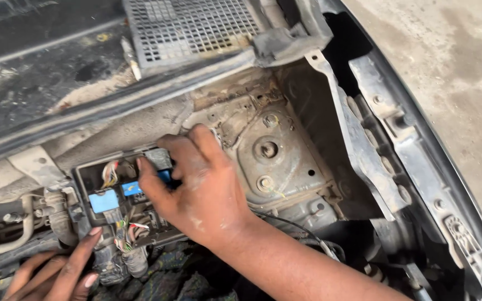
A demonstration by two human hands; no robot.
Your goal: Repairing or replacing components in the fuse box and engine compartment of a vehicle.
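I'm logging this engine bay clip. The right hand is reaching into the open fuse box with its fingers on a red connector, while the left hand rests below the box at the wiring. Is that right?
Not quite: the connector under the right hand is blue, not red. The head view shows it inside the open fuse box. The rest holds: the left hand rests below the box, by the wiring.

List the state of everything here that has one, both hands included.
Fuse box: open, no cover, wiring exposed.
Blue connector: seated in the box, pinched by the right hand's fingers.
Light blue relay: seated, untouched.
Right hand: closed on the blue connector.
Left hand: open, fingers spread, fingertip at the box's lower edge.
Strut mount: bare, bolts in place.
Cowl grille: dusty, fitted.
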